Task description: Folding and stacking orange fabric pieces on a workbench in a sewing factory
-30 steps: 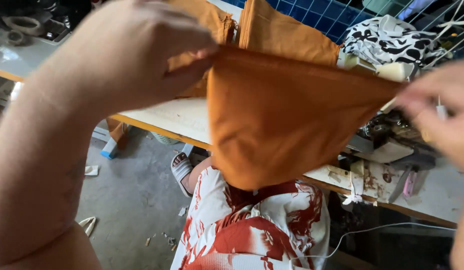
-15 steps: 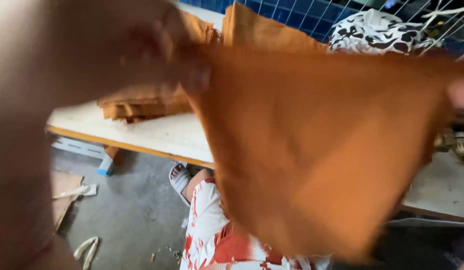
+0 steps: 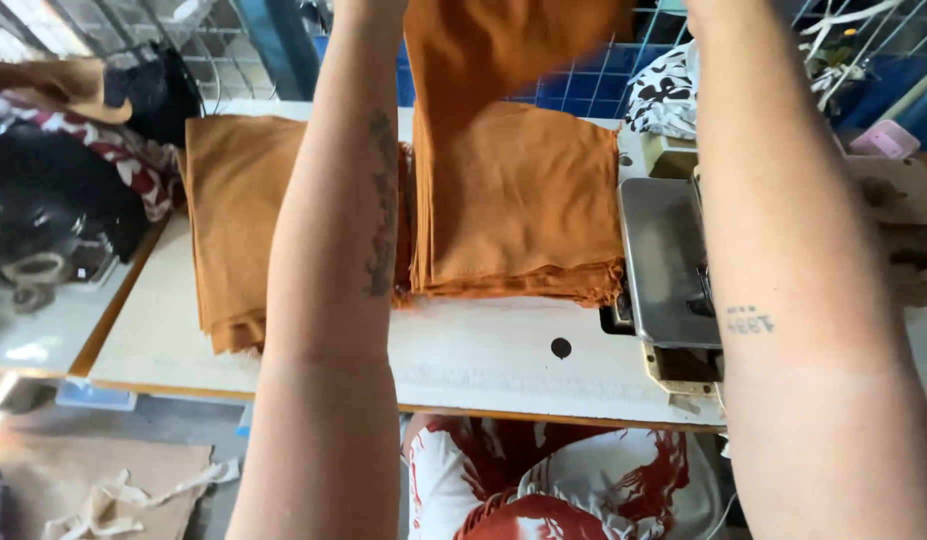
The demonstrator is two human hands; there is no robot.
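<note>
Overhead, a piece of orange cloth (image 3: 504, 45) hangs from the top of the frame between two raised forearms, plain, matte and slightly blurred, its lower edge falling onto the stack (image 3: 524, 200) beneath. Both hands are cut off by the upper edge, so whether the fingers grip the cloth cannot be told. The left forearm (image 3: 334, 250) rises at centre-left, the right forearm (image 3: 784, 250) at the right.

On the white bench (image 3: 484, 360) lie two piles of the same orange fabric: the squared, folded stack with frayed lower edges, just beside the metal plate (image 3: 669, 260) of a sewing machine, and a looser pile (image 3: 234, 220) to the left, reaching near the bench's left edge. Bare bench runs along the front, with one dark hole (image 3: 561, 347). A black-and-white patterned cloth (image 3: 664, 95) sits at the back right
</note>
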